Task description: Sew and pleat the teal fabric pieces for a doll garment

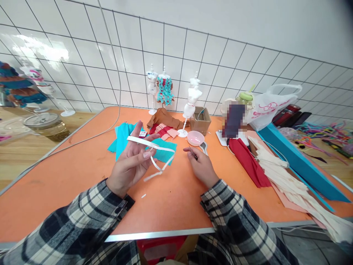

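In the head view, the left hand [132, 158] pinches a white strip [143, 142] between its fingers, the strip's loose end looping down over the bench [171, 217], back from the near edge. The right hand [202, 167] has its fingers closed on a small dark tool [195, 156], mostly hidden. Teal cloth [122, 138] lies beyond the left hand; a pink bowl [195, 143] sits nearer the far edge, red cloth [248, 162] toward the right edge. A white scrap [143, 195] lies toward the near edge.
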The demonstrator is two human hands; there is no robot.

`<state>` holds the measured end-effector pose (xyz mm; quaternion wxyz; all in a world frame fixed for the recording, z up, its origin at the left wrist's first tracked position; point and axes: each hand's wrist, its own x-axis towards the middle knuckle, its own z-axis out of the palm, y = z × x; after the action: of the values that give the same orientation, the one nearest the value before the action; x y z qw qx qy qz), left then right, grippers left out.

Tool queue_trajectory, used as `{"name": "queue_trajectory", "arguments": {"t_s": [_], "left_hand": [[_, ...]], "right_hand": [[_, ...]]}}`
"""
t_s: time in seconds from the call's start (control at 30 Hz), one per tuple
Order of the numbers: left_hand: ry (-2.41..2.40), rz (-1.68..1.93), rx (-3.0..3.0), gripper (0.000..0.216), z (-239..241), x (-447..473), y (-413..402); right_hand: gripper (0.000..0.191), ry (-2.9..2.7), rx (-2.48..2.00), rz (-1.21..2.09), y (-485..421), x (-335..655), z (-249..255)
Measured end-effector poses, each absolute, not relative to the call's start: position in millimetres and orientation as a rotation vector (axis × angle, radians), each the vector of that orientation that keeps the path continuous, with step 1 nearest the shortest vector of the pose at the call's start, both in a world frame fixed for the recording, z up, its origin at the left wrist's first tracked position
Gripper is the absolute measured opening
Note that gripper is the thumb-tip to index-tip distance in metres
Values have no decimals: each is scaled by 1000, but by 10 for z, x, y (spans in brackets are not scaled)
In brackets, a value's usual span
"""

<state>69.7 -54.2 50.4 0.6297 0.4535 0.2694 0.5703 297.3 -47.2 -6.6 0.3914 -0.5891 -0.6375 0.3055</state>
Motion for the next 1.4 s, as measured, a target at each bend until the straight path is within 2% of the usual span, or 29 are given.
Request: {"name": "queue_trajectory", "arguments": {"t_s": [0.1,0.2,0.3,0.4,0.53,0.7,0.8,0.93,1.13,1.2,1.27,1.33,1.4], "left_hand": [[603,1268,999,97,486,719,-546],[604,1245,972,95,462,747,-548],[633,1279,965,92,448,741,-521],[634,1269,938,87,453,689,-463],[572,1230,903,82,468,605,-386],[639,1147,984,90,448,628,-408],[676,1015,1049,95,410,703,-472],[663,857,1087,98,329,755,-508],[608,810,1043,98,282,677,-464],[586,797,1033,98,289,666,-465],[596,764,1055,98,287,680,-478],[634,748,1098,100,268,712,-492],[665,754,1146,104,238,748,-496]], "right_hand": [[41,-1430,-1178,1263,-547,2850,-23],[43,-1361,-948,1674,-633,2784,10],[41,-1310,-767,1931,-669,2843,29],[41,-1265,-669,2050,-658,2970,56],[33,-1340,-790,1845,-606,3043,100],[21,-1529,-1347,866,-535,2939,59],[19,-1481,-1440,598,-547,2893,14],[18,-1398,-1313,634,-605,2894,23],[16,-1033,-1237,336,-545,3082,98],[17,-955,-1204,352,-517,3131,93],[14,-1050,-1156,561,-521,3111,79],[11,-1289,-1082,910,-560,3019,64],[17,-1492,-980,1237,-614,2891,48]]}}
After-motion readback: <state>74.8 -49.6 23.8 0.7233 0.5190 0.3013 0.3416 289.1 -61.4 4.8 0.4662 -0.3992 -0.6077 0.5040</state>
